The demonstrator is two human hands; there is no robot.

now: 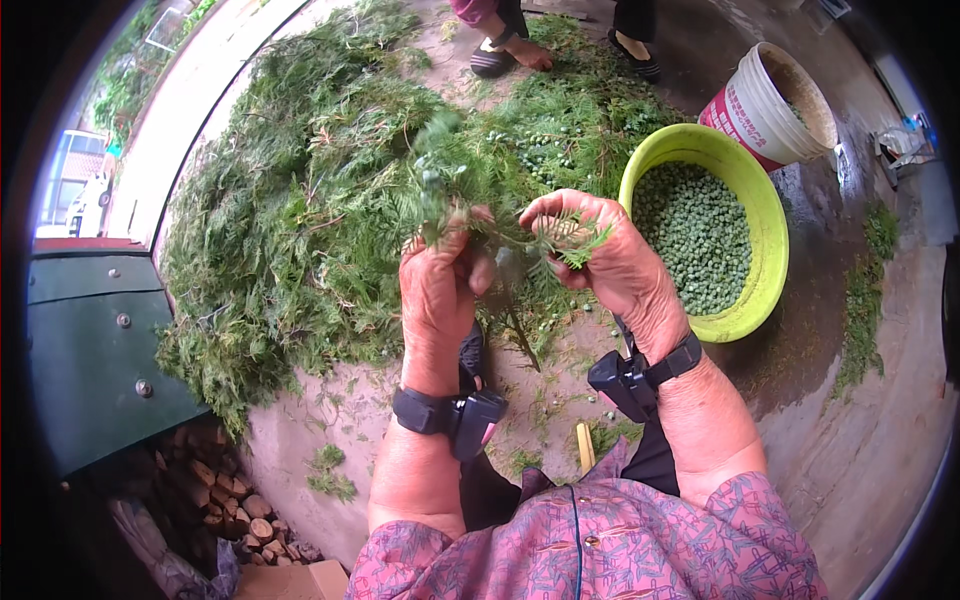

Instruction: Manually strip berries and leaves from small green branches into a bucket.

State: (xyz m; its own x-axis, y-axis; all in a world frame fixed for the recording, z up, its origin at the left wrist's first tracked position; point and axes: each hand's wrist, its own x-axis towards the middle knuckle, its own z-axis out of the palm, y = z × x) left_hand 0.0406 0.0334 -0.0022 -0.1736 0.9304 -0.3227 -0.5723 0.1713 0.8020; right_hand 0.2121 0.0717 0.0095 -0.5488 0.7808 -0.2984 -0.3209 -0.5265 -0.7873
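My left hand (440,275) is closed around a leafy evergreen sprig (440,180), which is partly blurred and carries a few pale green cones or berries. To its right my right hand (615,260) has its thumb and fingers curled together on a green sprig tip (578,238). A thin brown stem (522,335) hangs down between the two hands. Whether both hands hold one and the same branch I cannot tell. Close by my right hand stands a lime-green bucket (768,235), with many small round green cones or berries (692,235) inside.
A big heap of cut evergreen branches (310,210) spreads ahead and left. Behind the bucket a white pail (765,110) leans. Another person's hand (528,53) reaches into the greenery at the far side. Chopped firewood (240,510) lies lower left, below a dark green panel (105,350).
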